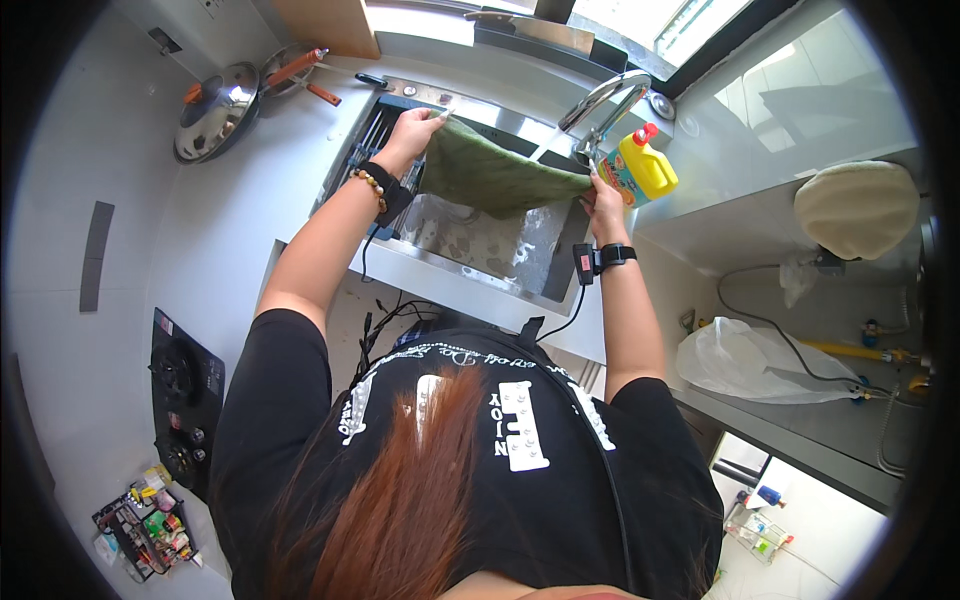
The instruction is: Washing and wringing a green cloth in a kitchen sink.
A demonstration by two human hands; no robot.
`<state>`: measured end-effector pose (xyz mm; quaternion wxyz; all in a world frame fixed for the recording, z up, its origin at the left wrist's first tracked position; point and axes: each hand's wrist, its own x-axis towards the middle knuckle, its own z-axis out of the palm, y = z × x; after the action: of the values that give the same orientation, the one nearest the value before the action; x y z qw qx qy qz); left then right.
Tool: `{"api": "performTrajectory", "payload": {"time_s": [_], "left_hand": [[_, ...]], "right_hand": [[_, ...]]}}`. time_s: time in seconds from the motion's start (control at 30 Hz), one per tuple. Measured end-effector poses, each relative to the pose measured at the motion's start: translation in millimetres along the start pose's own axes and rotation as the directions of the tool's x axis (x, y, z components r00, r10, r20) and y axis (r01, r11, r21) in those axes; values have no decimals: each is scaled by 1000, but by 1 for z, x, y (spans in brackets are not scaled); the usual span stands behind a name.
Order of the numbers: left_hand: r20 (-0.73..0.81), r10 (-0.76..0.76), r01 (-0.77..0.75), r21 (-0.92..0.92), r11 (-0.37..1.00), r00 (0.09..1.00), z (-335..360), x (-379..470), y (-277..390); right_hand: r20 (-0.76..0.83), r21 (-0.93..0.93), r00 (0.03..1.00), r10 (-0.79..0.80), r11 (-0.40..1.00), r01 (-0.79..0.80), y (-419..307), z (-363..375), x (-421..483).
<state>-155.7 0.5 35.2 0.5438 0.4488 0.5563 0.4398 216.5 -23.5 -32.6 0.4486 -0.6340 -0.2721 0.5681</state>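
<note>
A dark green cloth [499, 171] hangs stretched between my two hands above a stainless steel sink [480, 244]. Its upper left corner is pinched in my left hand [412, 135], and the upper right corner in my right hand [606, 204]. Behind the cloth, water runs from the curved chrome faucet [609, 94] into the sink. Wet patches and some suds show on the sink's bottom. A blue-edged rack with bars [369, 142] sits at the sink's left side, partly hidden by my left hand and wrist. My right hand is close beside a yellow detergent bottle [646, 171] with a red cap.
A lidded wok [219, 112] and a pan with an orange handle [289, 71] stand at the back left. A knife [532, 28] lies by the window. The gas hob [184, 397] is at left. Cables [382, 322] hang below the counter. A plastic bag [750, 364] lies at right.
</note>
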Motion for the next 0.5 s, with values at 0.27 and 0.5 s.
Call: {"api": "performTrajectory", "payload": {"time_s": [0.27, 0.5], "left_hand": [[3, -24, 24, -11, 1000, 1000, -14, 3, 10], [28, -41, 39, 69, 997, 999, -23, -1, 35]], "right_hand": [[355, 188, 935, 16, 978, -88, 30, 27, 27], [248, 264, 968, 46, 958, -113, 60, 40, 35]]}}
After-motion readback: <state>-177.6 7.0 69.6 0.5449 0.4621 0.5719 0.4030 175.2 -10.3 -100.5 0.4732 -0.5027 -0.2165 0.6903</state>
